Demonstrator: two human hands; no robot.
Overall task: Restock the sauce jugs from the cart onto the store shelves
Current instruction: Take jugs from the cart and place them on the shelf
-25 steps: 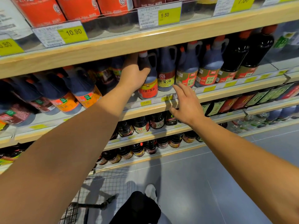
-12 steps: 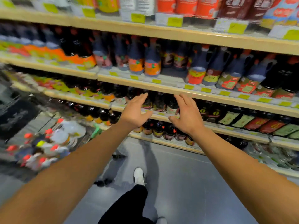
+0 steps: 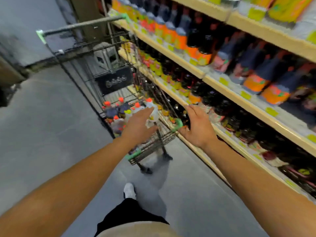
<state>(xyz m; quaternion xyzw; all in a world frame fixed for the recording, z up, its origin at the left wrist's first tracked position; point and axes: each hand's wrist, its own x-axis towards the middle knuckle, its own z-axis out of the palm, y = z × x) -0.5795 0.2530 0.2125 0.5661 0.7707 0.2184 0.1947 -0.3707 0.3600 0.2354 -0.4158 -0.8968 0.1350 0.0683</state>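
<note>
- While both arms are stretched toward a wire shopping cart [image 3: 153,141] parked beside the store shelves [image 3: 227,89], the left hand [image 3: 136,127] is seen with fingers straight and nothing held, over the cart's load.
- Sauce jugs [image 3: 118,115] with orange caps are stood packed together in the cart basket, some dark, some pale; details are blurred.
- Fingers of the right hand [image 3: 198,127] are likewise spread and empty, just beside the cart's green corner guard [image 3: 177,124].
- Filled jugs are judged heavy, rigid and smooth-sided; a slip is thought likely if one is taken by the cap.
- A grip at the neck or moulded handle is advised, with the base supported.
</note>
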